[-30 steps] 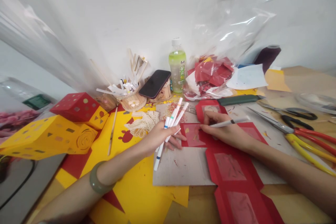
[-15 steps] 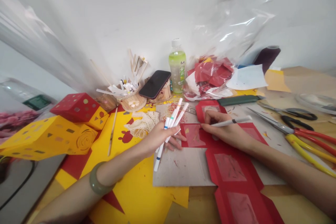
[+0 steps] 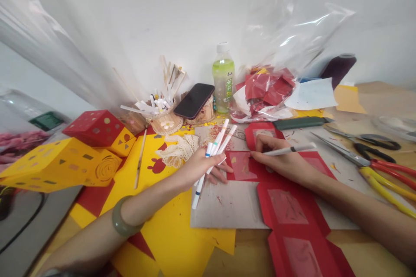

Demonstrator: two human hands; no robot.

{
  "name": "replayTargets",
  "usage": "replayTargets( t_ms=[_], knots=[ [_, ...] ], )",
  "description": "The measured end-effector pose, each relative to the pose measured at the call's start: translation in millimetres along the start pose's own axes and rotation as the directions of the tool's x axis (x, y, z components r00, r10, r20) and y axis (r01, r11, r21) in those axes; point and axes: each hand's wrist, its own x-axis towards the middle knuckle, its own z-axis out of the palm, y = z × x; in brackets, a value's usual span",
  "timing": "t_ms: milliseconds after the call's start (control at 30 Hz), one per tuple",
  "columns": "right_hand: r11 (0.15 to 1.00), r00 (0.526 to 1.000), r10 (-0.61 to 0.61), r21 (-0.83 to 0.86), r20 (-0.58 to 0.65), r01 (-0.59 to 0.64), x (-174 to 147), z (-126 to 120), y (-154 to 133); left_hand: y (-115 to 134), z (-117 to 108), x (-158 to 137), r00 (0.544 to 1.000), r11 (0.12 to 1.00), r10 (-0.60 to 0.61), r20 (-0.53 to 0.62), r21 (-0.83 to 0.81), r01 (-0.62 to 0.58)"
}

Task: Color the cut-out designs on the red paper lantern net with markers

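Several white marker pens (image 3: pixel 217 147) with coloured bands are gripped in my left hand (image 3: pixel 204 166), its fingertips by the left edge of a red paper cutout. My right hand (image 3: pixel 276 156) pinches one white marker (image 3: pixel 286 150) with a dark band, and its tip end is hidden by the fingers. That hand rests on the red folded-box cutout (image 3: pixel 279 177), which has clear film over its panel windows. Under the red paper lies a grey board (image 3: pixel 227 207). A piece of cream lace (image 3: pixel 178 150) is left of my left hand.
Yellow paper (image 3: pixel 169 229) covers the left side. Red and yellow paper boxes (image 3: pixel 55 162) stand there. A phone (image 3: pixel 195 101), a green drink bottle (image 3: pixel 222 78) and a bag of red scraps (image 3: pixel 266 91) line the wall. Scissors (image 3: pixel 354 156) and red-yellow-handled pliers (image 3: pixel 390 177) lie at right.
The view has shifted slightly, so everything sits a little to the right. Both hands keep their grip on the markers, with hardly any visible movement against the red paper.
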Motion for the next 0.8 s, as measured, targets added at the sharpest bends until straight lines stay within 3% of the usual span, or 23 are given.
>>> replayTargets(
  t_ms=[633,700,800],
  knots=[
    [0.999,1.000,-0.009,-0.039,-0.013,0.009,0.3,0.4,-0.5,0.2,-0.5,-0.2,1.000,1.000,-0.004,0.007,-0.006,0.004],
    [1.000,1.000,0.007,0.005,-0.009,-0.007,-0.3,0.3,-0.4,0.1,-0.7,-0.2,1.000,1.000,-0.005,0.007,-0.007,0.005],
    [0.975,0.996,0.094,0.203,-0.012,-0.089,-1.7,-1.2,-0.6,-0.5,-1.0,0.3,1.000,1.000,-0.001,0.013,-0.011,0.001]
  ],
)
